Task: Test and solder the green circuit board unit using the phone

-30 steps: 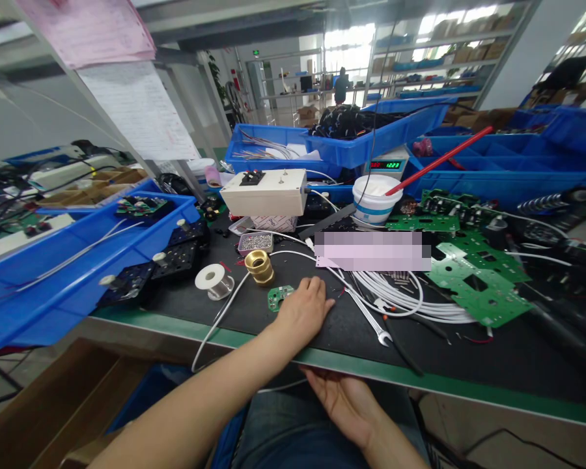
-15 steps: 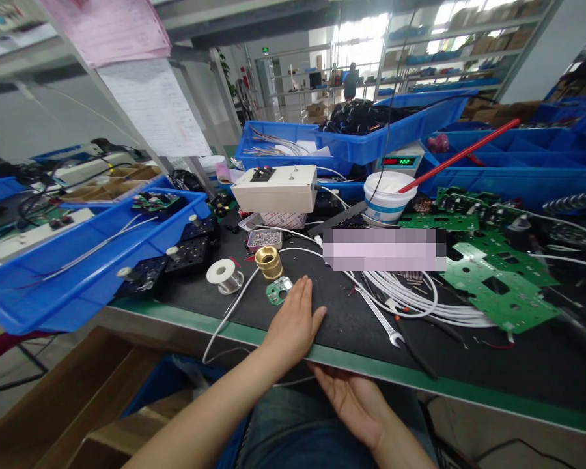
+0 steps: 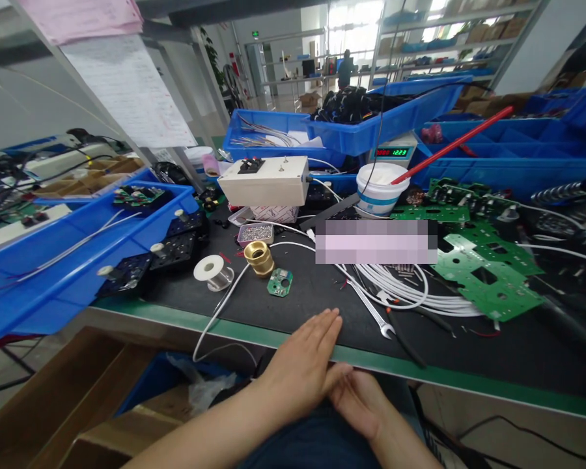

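My left hand lies flat with fingers stretched out, its fingertips over the green front edge of the black bench mat. It holds nothing. My right hand sits just below the bench edge, palm up and open, partly covered by the left hand. Beyond the left fingertips lie a small round green circuit board, a brass fitting and a solder spool. A white cable runs off the bench edge to the left of my hands.
A wrench, coiled white cables and green circuit boards lie to the right. A white switch box, a white tub with a red stick and blue bins crowd the back and left. A cardboard box stands below.
My left hand has slid back from beside the small green board to the bench's front edge, over my right hand. The view has shifted slightly.
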`<state>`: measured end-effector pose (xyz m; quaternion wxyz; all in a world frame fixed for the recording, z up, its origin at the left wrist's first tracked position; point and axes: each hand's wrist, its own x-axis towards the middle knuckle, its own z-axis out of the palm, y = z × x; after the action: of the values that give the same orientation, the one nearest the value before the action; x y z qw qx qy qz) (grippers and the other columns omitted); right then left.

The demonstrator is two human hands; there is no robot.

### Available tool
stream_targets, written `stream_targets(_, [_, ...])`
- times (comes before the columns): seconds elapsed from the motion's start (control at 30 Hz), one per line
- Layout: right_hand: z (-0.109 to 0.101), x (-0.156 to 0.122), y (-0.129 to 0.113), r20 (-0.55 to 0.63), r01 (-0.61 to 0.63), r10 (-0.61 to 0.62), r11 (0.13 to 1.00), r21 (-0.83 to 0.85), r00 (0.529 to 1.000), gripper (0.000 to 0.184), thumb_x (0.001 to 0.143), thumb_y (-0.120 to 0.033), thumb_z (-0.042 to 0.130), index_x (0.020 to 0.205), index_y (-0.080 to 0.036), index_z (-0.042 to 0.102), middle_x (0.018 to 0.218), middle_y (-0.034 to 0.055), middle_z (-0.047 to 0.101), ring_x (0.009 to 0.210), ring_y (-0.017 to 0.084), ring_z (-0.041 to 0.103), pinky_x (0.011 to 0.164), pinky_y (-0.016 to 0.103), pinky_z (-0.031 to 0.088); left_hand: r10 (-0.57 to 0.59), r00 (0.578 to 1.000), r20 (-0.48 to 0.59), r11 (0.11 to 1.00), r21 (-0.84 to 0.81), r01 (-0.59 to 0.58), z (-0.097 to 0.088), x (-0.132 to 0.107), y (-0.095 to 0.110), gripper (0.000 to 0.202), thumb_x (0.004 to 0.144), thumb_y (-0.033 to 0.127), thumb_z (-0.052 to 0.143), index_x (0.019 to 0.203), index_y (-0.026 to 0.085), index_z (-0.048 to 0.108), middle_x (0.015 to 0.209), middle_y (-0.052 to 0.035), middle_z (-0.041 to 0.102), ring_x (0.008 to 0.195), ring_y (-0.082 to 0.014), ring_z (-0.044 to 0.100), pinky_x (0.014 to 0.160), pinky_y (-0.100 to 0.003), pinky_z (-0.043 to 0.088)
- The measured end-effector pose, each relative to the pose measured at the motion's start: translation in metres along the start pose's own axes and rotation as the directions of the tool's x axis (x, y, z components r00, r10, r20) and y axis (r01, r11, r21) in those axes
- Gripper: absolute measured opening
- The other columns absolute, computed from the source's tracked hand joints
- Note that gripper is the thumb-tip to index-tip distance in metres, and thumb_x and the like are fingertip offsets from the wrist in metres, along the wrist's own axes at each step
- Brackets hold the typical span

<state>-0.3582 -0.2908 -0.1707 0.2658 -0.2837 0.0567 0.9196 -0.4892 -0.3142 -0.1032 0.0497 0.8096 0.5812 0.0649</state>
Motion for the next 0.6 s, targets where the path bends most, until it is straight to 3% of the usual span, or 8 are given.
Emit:
stream_targets(0.13, [0.0,-0.005,0.0,0.043,-0.041,0.043,0.999,-0.032,0.998,0.017,0.084,-0.011,0.056,0.096,-0.006,0.066,0.093,0.0118,0.072,0.09,0.017,0.068,0.088,0.031,0.054,-0.066,0.997,0.035,0.997,-0.033,0.067,-0.01,0.014,-0.02,0.06,0.097,0.041,0.041,0.139,0.001,0.028,0.146,-0.021,0.026,0.136,-0.0283,0.027,0.11,-0.049,0.032])
stream_targets(0.2, [-0.001,-0.006,0.001,0.054,-0.042,0.044,0.998,-0.043,0.998,0.015,0.085,-0.011,0.053,0.093,-0.008,0.066,0.089,0.0096,0.073,0.083,0.013,0.068,0.086,0.027,0.054,0.041,0.995,0.089,0.998,-0.057,-0.036,-0.011,0.018,-0.025,0.065,0.094,0.046,0.049,0.139,0.004,0.03,0.147,-0.0177,0.027,0.137,-0.0266,0.026,0.112,-0.046,0.029])
stream_targets(0.3, [-0.002,-0.008,0.001,0.063,-0.032,0.035,0.998,-0.047,0.997,0.018,0.086,-0.01,0.05,0.095,-0.015,0.065,0.084,0.0011,0.072,0.071,0.006,0.066,0.075,0.015,0.053,0.258,0.952,0.166,0.963,-0.129,-0.238,-0.01,0.003,-0.016,0.074,0.089,0.054,0.054,0.141,0.008,0.029,0.148,-0.014,0.026,0.138,-0.0246,0.023,0.113,-0.043,0.026])
stream_targets(0.4, [-0.002,-0.01,0.0,0.055,-0.082,0.086,0.994,-0.07,0.995,0.021,0.086,-0.014,0.047,0.093,-0.01,0.066,0.091,0.0068,0.072,0.086,0.009,0.067,0.084,0.018,0.051,0.392,0.902,0.182,0.911,-0.211,-0.354,-0.007,-0.021,0.004,0.076,0.091,0.058,0.046,0.143,0.006,0.024,0.148,-0.0152,0.024,0.138,-0.026,0.022,0.112,-0.044,0.028])
stream_targets(0.5, [-0.004,-0.014,0.001,0.026,-0.128,0.131,0.987,-0.093,0.991,0.029,0.085,-0.015,0.042,0.088,-0.001,0.066,0.09,0.0143,0.071,0.09,0.015,0.068,0.089,0.024,0.049,0.443,0.885,0.141,0.882,-0.245,-0.403,0.002,-0.036,0.019,0.069,0.092,0.05,0.05,0.142,0.008,0.026,0.145,-0.0144,0.032,0.133,-0.0262,0.034,0.107,-0.041,0.037])
stream_targets(0.6, [-0.017,-0.021,0.004,-0.027,-0.092,0.09,0.992,-0.081,0.996,0.033,0.086,-0.018,0.039,0.083,0.0,0.066,0.083,0.0133,0.071,0.08,0.013,0.068,0.081,0.021,0.05,0.436,0.898,-0.054,0.867,-0.242,-0.436,0.022,-0.036,0.025,0.043,0.097,0.033,0.045,0.136,0.015,0.04,0.135,-0.0095,0.049,0.122,-0.0205,0.049,0.105,-0.033,0.04])
